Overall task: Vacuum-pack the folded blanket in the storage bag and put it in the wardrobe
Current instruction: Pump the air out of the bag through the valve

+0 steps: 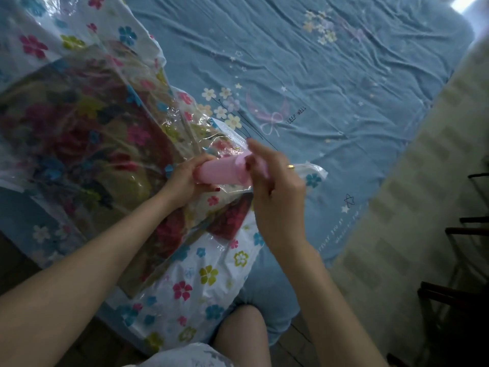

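Two hands, left hand (185, 178) and right hand (275, 186), hold one pink pump (222, 172) on one storage bag (79, 115).

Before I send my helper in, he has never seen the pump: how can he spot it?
Start at the blue bed sheet, then find the flowered storage bag holding the blanket at its left. At the bag's right edge, both hands hold the pump: a plain pink cylinder, the only unpatterned thing there.

Bed (330, 62), blue wrinkled sheet with flower print; flowered clear storage bag (190, 282) lying on near corner.
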